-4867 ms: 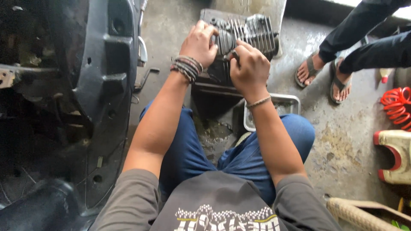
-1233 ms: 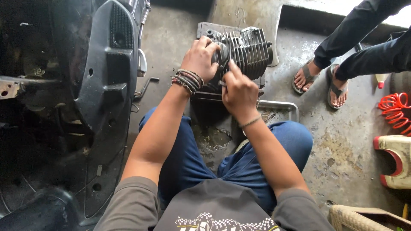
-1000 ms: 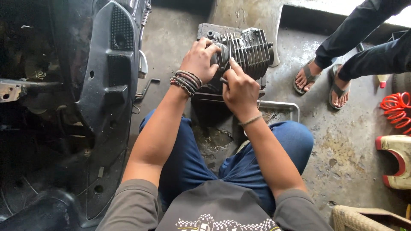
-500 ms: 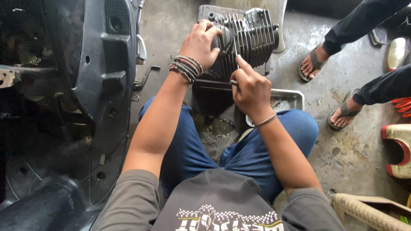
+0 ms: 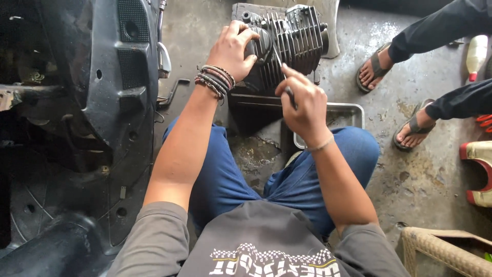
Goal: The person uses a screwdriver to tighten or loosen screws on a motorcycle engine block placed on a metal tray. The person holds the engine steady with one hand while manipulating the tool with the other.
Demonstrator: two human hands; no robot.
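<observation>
Two hands are at work here, and going from the left I first see the black scooter body (image 5: 110,97) filling that side of the concrete floor (image 5: 410,169). Next my left hand (image 5: 233,48), beaded bands at the wrist, is spread and cupped over the near left end of the finned engine cylinder (image 5: 294,43), which sits on the floor in front of my knees. My right hand (image 5: 305,102) is closed round a thin metal tool (image 5: 281,64) whose tip lies against the fins (I cannot tell what sort of tool), with a metal tray (image 5: 348,110) just beside it and another person's sandalled feet (image 5: 371,69) further right.
</observation>
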